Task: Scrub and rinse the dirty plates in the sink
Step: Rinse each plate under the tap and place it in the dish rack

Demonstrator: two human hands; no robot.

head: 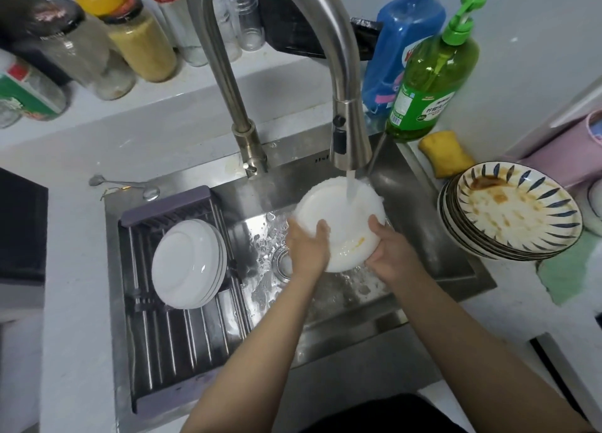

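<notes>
Forearms: we reach from the bottom edge over the sink (423,260), both toward one white plate (338,224).
Left hand (308,248): we clasp the plate's near-left rim, thumb curled onto its face.
Right hand (392,253): we grip the near-right rim, thumb over the edge.
Plate in hand: tilted under the faucet (350,133) stream; a yellow smear (358,241) remains near the lower rim, so we judge rinsing unfinished.
Done: a few clean white plates (187,263) lean in the drying rack (169,351) at the sink's left.
Left: a stack of patterned plates (518,214), the top one stained brown, waits on the surface (508,305) to our right.
Supplies: yellow sponge (446,154) and green dish soap bottle (430,87) stand behind that stack.
</notes>
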